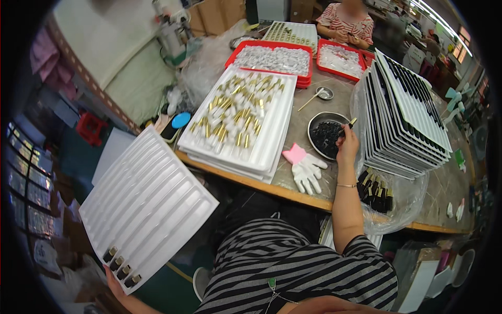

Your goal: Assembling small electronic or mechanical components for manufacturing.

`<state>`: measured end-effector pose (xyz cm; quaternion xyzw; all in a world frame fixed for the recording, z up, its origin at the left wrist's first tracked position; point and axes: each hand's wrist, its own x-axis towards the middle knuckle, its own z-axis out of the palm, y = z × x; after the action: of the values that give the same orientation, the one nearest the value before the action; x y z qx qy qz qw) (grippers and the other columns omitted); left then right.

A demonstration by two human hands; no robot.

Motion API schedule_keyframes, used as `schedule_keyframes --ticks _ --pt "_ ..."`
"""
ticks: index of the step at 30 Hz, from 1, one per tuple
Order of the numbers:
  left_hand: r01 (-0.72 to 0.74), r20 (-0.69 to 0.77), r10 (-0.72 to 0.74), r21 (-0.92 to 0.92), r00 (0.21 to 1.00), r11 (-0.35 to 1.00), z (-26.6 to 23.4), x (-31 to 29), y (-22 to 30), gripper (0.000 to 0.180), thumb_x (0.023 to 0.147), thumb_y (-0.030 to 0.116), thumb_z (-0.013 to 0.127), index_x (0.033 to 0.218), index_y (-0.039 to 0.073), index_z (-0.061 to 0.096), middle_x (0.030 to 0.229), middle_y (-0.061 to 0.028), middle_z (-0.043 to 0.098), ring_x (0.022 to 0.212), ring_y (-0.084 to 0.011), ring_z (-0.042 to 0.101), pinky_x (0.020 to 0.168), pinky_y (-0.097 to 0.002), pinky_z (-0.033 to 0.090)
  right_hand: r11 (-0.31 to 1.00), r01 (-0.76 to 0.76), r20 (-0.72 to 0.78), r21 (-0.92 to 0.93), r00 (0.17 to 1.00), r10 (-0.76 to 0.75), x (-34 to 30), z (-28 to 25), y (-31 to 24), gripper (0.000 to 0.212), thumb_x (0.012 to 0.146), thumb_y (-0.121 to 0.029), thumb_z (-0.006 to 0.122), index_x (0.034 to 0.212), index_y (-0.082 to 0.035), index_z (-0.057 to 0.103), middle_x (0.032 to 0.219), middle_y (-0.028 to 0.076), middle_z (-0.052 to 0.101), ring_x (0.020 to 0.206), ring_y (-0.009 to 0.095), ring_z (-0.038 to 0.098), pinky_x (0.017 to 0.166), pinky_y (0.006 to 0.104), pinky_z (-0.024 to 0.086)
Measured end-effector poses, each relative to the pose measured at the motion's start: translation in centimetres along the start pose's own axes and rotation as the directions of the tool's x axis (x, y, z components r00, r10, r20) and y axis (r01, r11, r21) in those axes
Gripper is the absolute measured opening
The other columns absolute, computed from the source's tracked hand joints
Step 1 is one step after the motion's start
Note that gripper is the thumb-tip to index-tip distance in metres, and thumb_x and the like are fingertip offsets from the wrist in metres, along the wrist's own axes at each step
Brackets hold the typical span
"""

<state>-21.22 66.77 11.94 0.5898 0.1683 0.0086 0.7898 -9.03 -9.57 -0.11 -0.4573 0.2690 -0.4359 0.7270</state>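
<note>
My left hand (116, 285) grips the lower corner of a white ribbed plastic tray (151, 193), tilted at the left off the table. Several short black pieces with gold ends (124, 272) sit in its grooves near that corner. My right hand (347, 148) is closed over the right side of a round metal bowl (312, 128) of small black parts (327, 137). A small gold-tipped piece (352, 123) sticks up from its fingers; the rest of that piece is hidden.
Gold-and-white pieces (230, 112) fill stacked white trays (277, 141). A white glove with pink cuff (305, 170) lies by the bowl. At right stands a tall tray stack (400, 131), beside bagged black-and-gold pieces (377, 196). Red trays (304, 78) stand behind; a person (348, 23) sits beyond.
</note>
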Motion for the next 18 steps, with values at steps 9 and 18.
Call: schedule_keyframes --ticks 9,18 --pt "-0.029 0.414 0.000 0.062 0.910 0.998 20.4 11.8 3.1 0.042 0.093 0.037 0.039 0.120 0.007 0.050 0.105 -0.0081 0.062 0.084 -0.0220 0.063 0.070 -0.0352 0.054 0.997 -0.011 0.016 0.079 1.000 0.009 -0.6 0.6 -2.0 0.017 0.085 -0.019 0.058 0.078 -0.003 0.059 0.062 -0.002 0.050 0.044 0.003 0.039 0.038 0.0184 0.028" --pt "0.040 0.746 -0.109 0.110 0.657 0.993 44.7 23.7 -1.1 0.046 0.094 0.037 0.037 0.124 0.003 0.045 0.116 -0.0130 0.056 0.100 -0.0252 0.057 0.086 -0.0384 0.047 0.997 -0.039 -0.023 0.073 0.999 0.041 0.3 -0.9 -1.6 0.020 0.086 -0.024 0.058 0.085 -0.004 0.060 0.060 -0.004 0.048 0.043 0.003 0.042 0.039 0.0181 0.030"
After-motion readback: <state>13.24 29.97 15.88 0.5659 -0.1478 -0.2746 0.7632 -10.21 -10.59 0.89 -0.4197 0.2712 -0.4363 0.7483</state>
